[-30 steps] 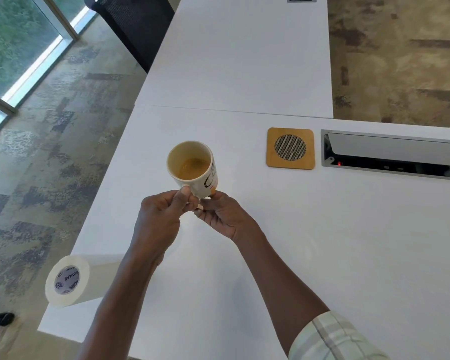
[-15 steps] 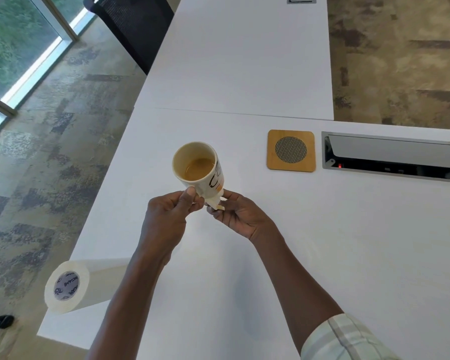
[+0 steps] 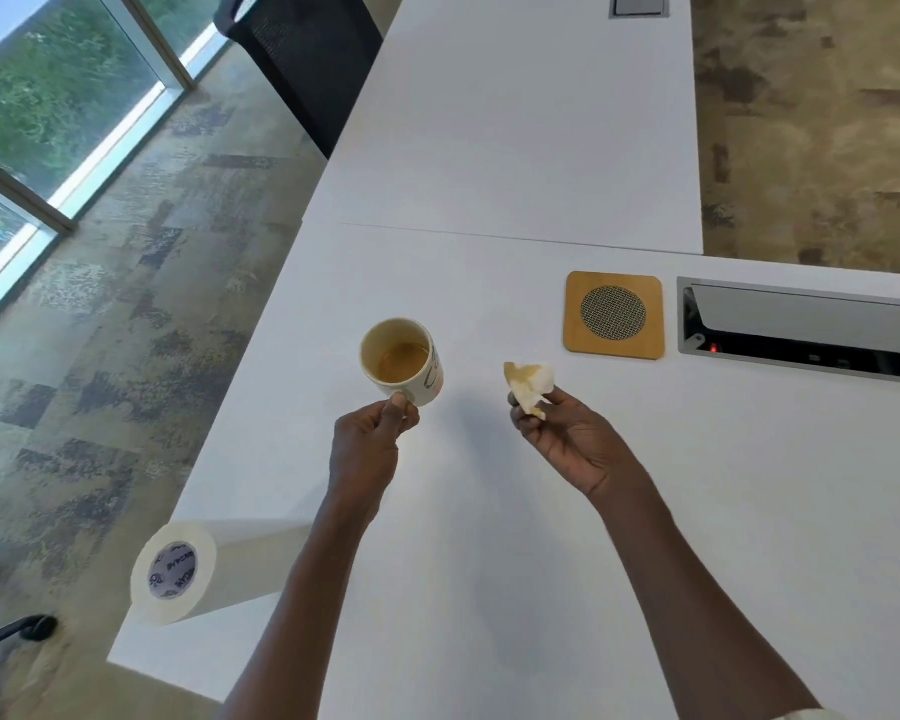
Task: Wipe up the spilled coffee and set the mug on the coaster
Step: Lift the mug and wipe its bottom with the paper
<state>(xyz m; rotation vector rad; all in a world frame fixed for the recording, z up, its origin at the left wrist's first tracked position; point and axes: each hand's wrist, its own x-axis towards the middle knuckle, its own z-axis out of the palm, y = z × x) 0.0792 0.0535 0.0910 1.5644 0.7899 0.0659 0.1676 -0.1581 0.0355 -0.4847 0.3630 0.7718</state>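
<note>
My left hand [image 3: 369, 439] grips a cream mug [image 3: 404, 362] by its handle and holds it above the white table [image 3: 489, 537]. Some coffee sits in the mug's bottom. My right hand [image 3: 567, 439] pinches a crumpled, coffee-stained piece of paper towel [image 3: 530, 383], held in the air to the right of the mug. A square wooden coaster [image 3: 614, 315] with a round mesh centre lies on the table beyond my right hand. I see no spill on the tabletop.
A paper towel roll [image 3: 188, 569] lies on its side at the table's near left corner. A metal cable box [image 3: 806, 330] with an open flap is set into the table right of the coaster. A black chair [image 3: 307, 59] stands at the far left edge.
My right hand has pulled away from the mug's underside toward the right, carrying the stained paper towel. The mug stays held in my left hand.
</note>
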